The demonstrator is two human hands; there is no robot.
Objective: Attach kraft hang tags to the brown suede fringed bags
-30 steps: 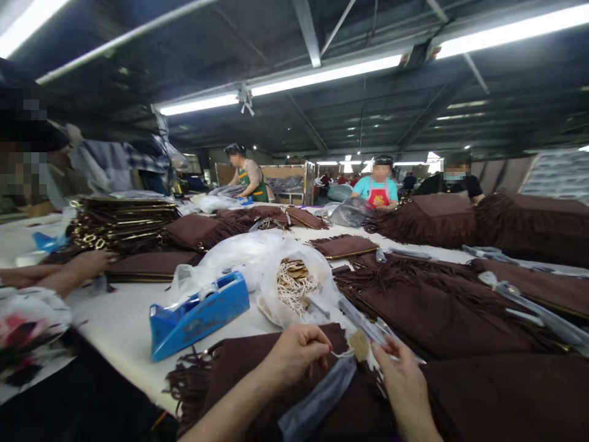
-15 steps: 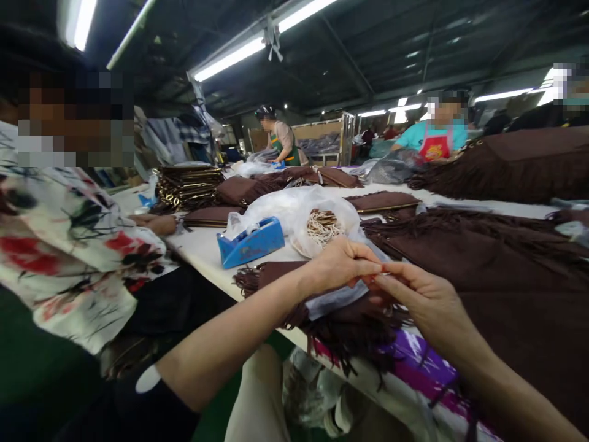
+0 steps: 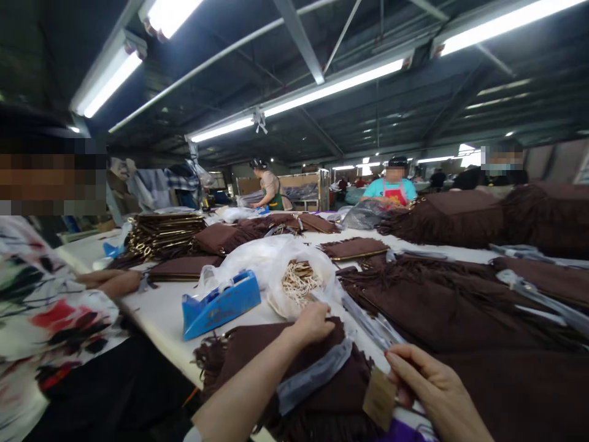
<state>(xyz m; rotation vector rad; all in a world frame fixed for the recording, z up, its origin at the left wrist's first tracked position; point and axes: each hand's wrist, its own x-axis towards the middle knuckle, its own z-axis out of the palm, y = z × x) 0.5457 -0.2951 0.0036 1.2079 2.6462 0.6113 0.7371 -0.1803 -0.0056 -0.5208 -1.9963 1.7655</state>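
My left hand (image 3: 313, 323) rests with curled fingers on a brown fringed suede bag (image 3: 257, 356) at the near table edge, close to the white plastic bag of stringed tags (image 3: 298, 282). My right hand (image 3: 430, 385) pinches a brown cardboard tag (image 3: 380, 399) at lower right, over the same bag. A clear plastic strip (image 3: 313, 376) lies across the bag between my hands.
A blue tape dispenser (image 3: 219, 304) sits left of the tag bag on the white table (image 3: 161, 310). Brown fringed bags (image 3: 442, 301) cover the right side; a stack with gold hardware (image 3: 165, 232) stands far left. A person in a floral top (image 3: 41, 307) sits at left; other workers stand behind.
My hands have separated: the left moved onto the bag toward the tag pouch, the right dropped lower right holding the tag. The view swung back to the right and up.
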